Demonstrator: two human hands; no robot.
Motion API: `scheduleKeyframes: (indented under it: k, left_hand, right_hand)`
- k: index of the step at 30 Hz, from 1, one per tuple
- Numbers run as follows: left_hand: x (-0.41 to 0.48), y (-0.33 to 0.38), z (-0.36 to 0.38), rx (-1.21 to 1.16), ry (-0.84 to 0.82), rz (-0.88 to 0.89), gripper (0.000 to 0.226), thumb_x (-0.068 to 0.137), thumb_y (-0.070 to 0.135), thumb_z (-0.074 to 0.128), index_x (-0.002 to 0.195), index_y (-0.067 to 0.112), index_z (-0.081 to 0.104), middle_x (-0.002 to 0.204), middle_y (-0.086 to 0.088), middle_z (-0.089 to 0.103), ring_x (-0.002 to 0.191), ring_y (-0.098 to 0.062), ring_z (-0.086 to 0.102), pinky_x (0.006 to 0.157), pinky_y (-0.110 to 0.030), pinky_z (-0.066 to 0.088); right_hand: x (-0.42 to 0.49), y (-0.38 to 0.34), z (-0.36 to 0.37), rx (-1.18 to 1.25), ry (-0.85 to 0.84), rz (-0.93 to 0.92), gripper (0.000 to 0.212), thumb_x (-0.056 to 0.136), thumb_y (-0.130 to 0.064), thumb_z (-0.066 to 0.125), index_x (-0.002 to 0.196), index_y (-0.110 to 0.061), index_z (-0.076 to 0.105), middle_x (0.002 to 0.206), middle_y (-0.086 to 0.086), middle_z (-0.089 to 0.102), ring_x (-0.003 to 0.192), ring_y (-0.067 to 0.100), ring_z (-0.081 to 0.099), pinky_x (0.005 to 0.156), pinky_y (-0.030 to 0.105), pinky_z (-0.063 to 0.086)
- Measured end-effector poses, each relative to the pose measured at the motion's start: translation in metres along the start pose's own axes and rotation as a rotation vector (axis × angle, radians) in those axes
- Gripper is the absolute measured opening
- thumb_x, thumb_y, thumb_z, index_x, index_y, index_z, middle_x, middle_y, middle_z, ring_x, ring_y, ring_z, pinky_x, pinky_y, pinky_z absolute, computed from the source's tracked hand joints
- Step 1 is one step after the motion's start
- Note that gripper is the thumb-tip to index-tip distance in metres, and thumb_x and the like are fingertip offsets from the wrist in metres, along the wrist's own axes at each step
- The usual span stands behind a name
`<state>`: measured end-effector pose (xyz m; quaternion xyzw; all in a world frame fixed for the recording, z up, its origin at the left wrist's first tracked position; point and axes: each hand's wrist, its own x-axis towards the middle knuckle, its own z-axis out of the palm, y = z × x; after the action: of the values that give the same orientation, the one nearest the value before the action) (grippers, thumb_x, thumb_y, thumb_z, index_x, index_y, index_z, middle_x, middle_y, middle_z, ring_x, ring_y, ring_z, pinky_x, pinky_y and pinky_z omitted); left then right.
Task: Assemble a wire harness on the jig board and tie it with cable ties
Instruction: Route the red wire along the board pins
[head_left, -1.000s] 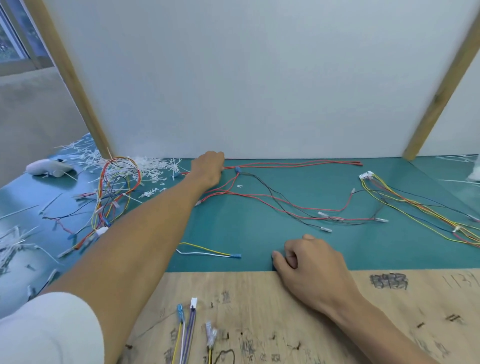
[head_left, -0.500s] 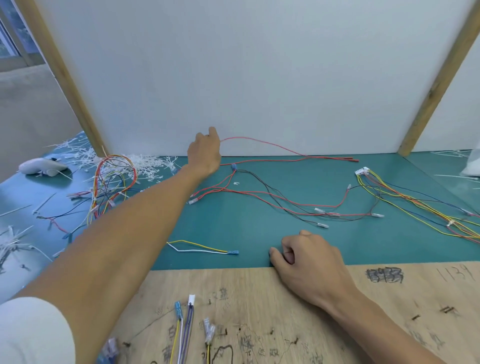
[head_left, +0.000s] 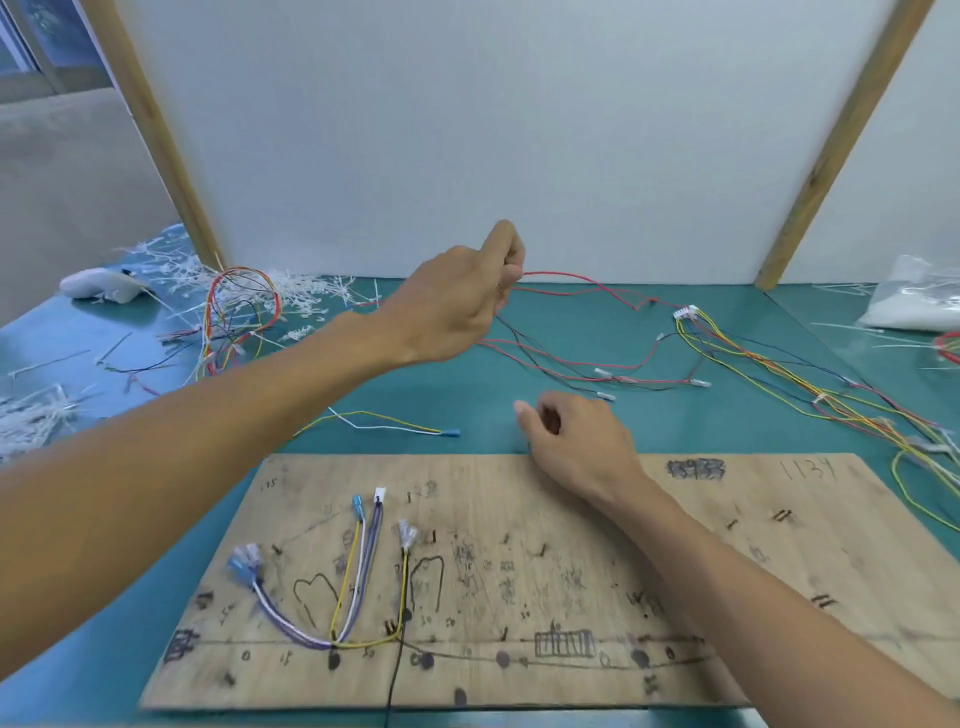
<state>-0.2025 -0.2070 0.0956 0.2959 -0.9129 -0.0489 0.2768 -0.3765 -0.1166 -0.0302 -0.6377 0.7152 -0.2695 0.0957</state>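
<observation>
Over the green mat (head_left: 447, 387), left hand (head_left: 452, 312) pinches a red wire (head_left: 582, 279); right hand (head_left: 582, 447) curled, grip contents hidden.
</observation>
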Motion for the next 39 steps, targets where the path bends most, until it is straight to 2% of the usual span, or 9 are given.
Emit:
scheduleKeyframes:
  k: [4,8,17,25,27,30,33,37,39]
  left_hand:
    - [-0.046,0.037,-0.005,-0.038,-0.043,-0.003,0.017,0.1,0.002,0.043,0.103,0.018,0.038,0.065,0.007,0.053,0.061,-0.001,0.051,0.059,-0.031,0.042]
    - [-0.095,0.059,-0.017,-0.047,-0.053,-0.077,0.019,0.098,0.0,0.043,0.1,0.018,0.038,0.065,0.005,0.055,0.06,-0.006,0.051,0.06,-0.036,0.041]
    - [-0.166,0.057,-0.039,-0.097,-0.024,-0.184,0.015,0.109,0.017,0.049,0.103,0.021,0.062,0.067,0.006,0.059,0.06,-0.014,0.053,0.063,-0.031,0.044]
    - [-0.185,0.09,-0.054,-0.224,0.097,-0.162,0.018,0.11,0.018,0.051,0.105,0.017,0.069,0.068,0.002,0.059,0.058,-0.007,0.049,0.06,-0.011,0.035]
    - [-0.193,0.095,-0.057,-0.249,0.104,-0.173,0.019,0.11,0.02,0.052,0.104,0.016,0.069,0.067,0.003,0.06,0.054,-0.005,0.045,0.058,-0.011,0.032]
    - [-0.207,0.096,-0.062,-0.286,0.143,-0.197,0.019,0.11,0.023,0.052,0.103,0.019,0.069,0.067,0.004,0.06,0.053,-0.005,0.044,0.056,-0.013,0.033]
    - [-0.217,0.097,-0.066,-0.243,0.113,-0.169,0.018,0.108,0.019,0.055,0.104,0.019,0.072,0.065,0.007,0.058,0.054,-0.004,0.046,0.057,-0.009,0.03]
    - [-0.229,0.099,-0.069,-0.212,0.0,-0.133,0.014,0.104,0.014,0.06,0.105,0.018,0.074,0.067,0.007,0.062,0.059,-0.007,0.05,0.06,-0.014,0.036]
    - [-0.234,0.1,-0.07,-0.228,-0.035,-0.124,0.013,0.104,0.015,0.063,0.104,0.015,0.076,0.071,0.002,0.067,0.063,-0.014,0.058,0.061,-0.024,0.044]
  right_hand:
    - [0.001,0.003,-0.009,0.365,0.085,0.076,0.02,0.103,-0.044,0.056,0.117,-0.036,0.067,0.086,-0.008,0.07,0.082,0.016,0.063,0.083,0.04,0.053]
    - [-0.001,0.005,-0.033,0.852,0.129,0.155,0.061,0.104,-0.015,0.06,0.155,-0.041,0.041,0.117,-0.007,0.07,0.069,0.013,0.061,0.06,0.03,0.052]
    - [-0.033,-0.026,-0.118,1.133,0.243,0.001,0.034,0.094,-0.018,0.073,0.123,-0.033,0.066,0.094,0.003,0.075,0.061,0.014,0.058,0.051,0.028,0.046]
    - [-0.199,-0.093,-0.086,0.693,0.383,-0.463,0.023,0.095,-0.041,0.076,0.09,-0.022,0.066,0.067,-0.005,0.061,0.055,0.017,0.057,0.05,0.033,0.045]
    - [-0.211,-0.1,-0.083,0.663,0.42,-0.278,0.028,0.098,-0.032,0.073,0.076,-0.021,0.06,0.061,-0.004,0.057,0.053,0.015,0.052,0.052,0.031,0.042]
    - [-0.235,-0.109,-0.075,0.798,-0.108,0.048,0.037,0.101,-0.027,0.068,0.068,-0.014,0.059,0.056,0.003,0.058,0.049,0.015,0.048,0.053,0.028,0.039]
    - [-0.251,-0.123,-0.077,0.888,-0.386,-0.124,0.032,0.104,-0.031,0.065,0.076,-0.015,0.069,0.061,-0.001,0.063,0.051,0.011,0.052,0.049,0.02,0.041]
    - [-0.229,-0.136,-0.073,0.527,0.253,-0.481,0.007,0.1,-0.028,0.072,0.097,-0.022,0.072,0.084,-0.008,0.067,0.079,0.015,0.06,0.066,0.026,0.048]
    - [-0.214,-0.14,-0.055,0.255,0.288,-0.446,0.018,0.101,-0.034,0.071,0.114,-0.022,0.068,0.099,-0.009,0.065,0.097,0.017,0.055,0.08,0.03,0.047]
